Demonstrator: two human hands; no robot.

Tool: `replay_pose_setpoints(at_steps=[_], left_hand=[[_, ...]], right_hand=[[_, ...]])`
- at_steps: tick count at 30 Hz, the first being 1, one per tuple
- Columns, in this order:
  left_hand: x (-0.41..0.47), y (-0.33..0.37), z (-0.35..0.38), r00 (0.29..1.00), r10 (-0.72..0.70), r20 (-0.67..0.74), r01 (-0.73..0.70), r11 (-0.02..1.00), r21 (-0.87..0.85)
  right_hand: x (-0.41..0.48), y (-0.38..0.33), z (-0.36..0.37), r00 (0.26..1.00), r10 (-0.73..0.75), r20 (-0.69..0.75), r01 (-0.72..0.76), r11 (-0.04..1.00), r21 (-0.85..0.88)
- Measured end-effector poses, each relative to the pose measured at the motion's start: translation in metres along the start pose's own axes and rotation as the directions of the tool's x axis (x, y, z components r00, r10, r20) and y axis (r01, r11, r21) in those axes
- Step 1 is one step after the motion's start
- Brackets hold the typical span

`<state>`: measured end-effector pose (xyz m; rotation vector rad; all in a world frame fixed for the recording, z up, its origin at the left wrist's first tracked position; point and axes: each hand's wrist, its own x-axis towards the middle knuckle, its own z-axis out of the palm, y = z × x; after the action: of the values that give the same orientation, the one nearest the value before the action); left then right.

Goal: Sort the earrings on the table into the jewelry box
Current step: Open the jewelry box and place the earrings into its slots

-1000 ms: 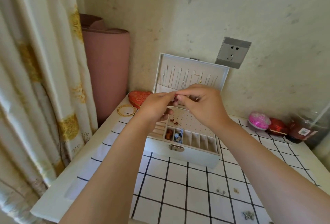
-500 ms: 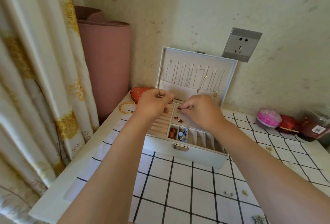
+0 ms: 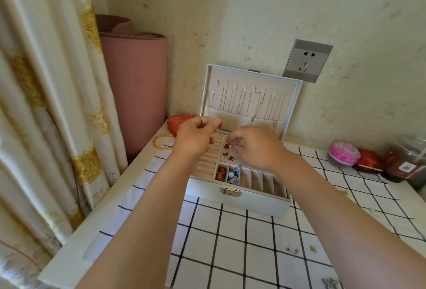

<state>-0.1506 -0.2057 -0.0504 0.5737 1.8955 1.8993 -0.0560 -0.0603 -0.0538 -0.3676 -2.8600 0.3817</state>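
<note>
The pale jewelry box (image 3: 239,201) stands open on the checked table, its lid upright with necklaces hanging inside. My right hand (image 3: 255,148) hovers over the perforated earring panel and pinches a small red earring (image 3: 228,145) just above several red earrings (image 3: 228,155) lying on it. My left hand (image 3: 196,137) is above the ring rolls at the box's left, fingers pinched, with a small red bit (image 3: 220,124) at its fingertips. Two front compartments hold orange and blue pieces (image 3: 227,173). Loose earrings (image 3: 291,250) lie on the table at the near right.
A pink rolled mat (image 3: 136,86) and a curtain (image 3: 46,104) stand at the left. A red pouch (image 3: 177,122) and gold bangles (image 3: 163,142) lie left of the box. A pink round case (image 3: 344,152), a red case (image 3: 368,160) and a jar (image 3: 405,164) sit at the right.
My hands, joined in front of the lid a second ago, have parted and dropped. The right hand now reaches the earring panel; the left stays near the box's left side.
</note>
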Motion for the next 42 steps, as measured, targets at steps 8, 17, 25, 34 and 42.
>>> replay_pose_setpoints(at_steps=[8, 17, 25, 34, 42], left_hand=[[-0.004, 0.004, 0.006, 0.996, -0.071, 0.052, 0.077, 0.991, -0.107], [-0.007, 0.004, 0.012, 0.995, 0.012, 0.099, -0.012, 1.0, 0.008], [0.005, -0.024, 0.002, 0.933, 0.239, 0.27, -0.361, 0.604, 0.711], [0.008, -0.025, 0.003, 0.908, 0.262, 0.327, -0.418, 0.524, 0.742], [0.004, -0.025, 0.001, 0.867, 0.258, 0.427, -0.499, 0.482, 0.721]], right_hand=[[-0.004, -0.015, -0.029, 0.983, 0.131, -0.132, -0.035, 0.826, 0.563], [-0.003, -0.008, -0.021, 0.951, 0.18, -0.253, 0.018, 0.782, 0.623], [-0.01, 0.009, -0.004, 0.978, 0.143, -0.15, -0.108, 0.97, 0.219], [-0.012, 0.008, -0.004, 0.995, -0.02, -0.094, 0.024, 0.999, 0.047], [-0.01, 0.01, -0.008, 0.999, -0.04, 0.009, 0.04, 0.997, 0.061]])
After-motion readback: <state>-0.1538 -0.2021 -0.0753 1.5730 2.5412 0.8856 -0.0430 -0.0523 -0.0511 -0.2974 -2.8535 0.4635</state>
